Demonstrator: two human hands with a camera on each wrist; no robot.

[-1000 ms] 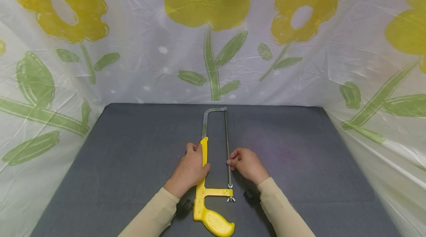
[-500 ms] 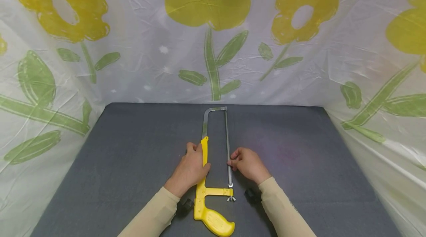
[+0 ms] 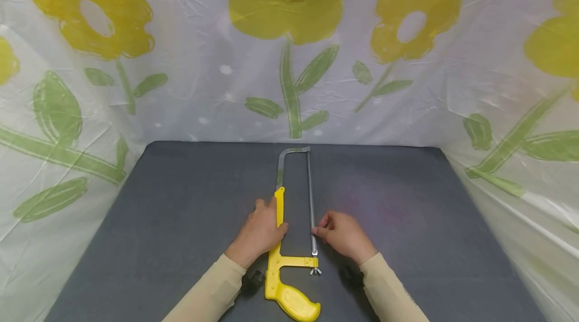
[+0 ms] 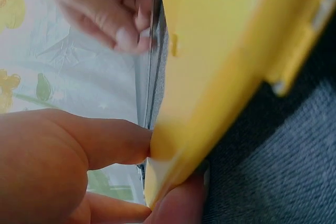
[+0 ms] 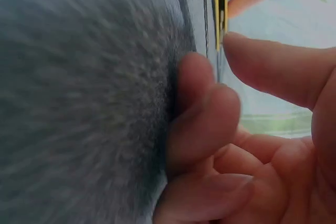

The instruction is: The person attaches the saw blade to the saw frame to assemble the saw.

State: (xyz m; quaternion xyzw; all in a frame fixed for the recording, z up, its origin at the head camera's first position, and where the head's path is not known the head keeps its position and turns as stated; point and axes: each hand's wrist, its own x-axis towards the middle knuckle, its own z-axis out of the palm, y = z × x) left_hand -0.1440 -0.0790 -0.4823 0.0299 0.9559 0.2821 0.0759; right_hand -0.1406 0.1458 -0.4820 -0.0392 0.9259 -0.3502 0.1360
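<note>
A hacksaw with a yellow handle and frame [image 3: 274, 256] lies lengthwise on the dark table, its grip toward me. My left hand [image 3: 259, 231] holds the yellow part of its back, thumb on the inner side; the left wrist view shows the fingers [image 4: 121, 140] closed round the yellow frame. My right hand [image 3: 346, 235] is at the lower half of the blade [image 3: 311, 191], thumb tip overlapping it. In the right wrist view the blade runs between the thumb [image 5: 273, 69] and a curled finger [image 5: 202, 124]. A wing nut [image 3: 315, 272] sits below the blade's near end.
The dark grey table [image 3: 203, 176] extends around the saw on both sides. Behind it and along the sides hangs a white curtain [image 3: 194, 86] printed with yellow flowers. Dark wrist-worn devices show beneath both forearms.
My right hand has slid down along the blade toward the wing nut end. My left hand keeps its hold on the frame. The head view has shifted slightly.
</note>
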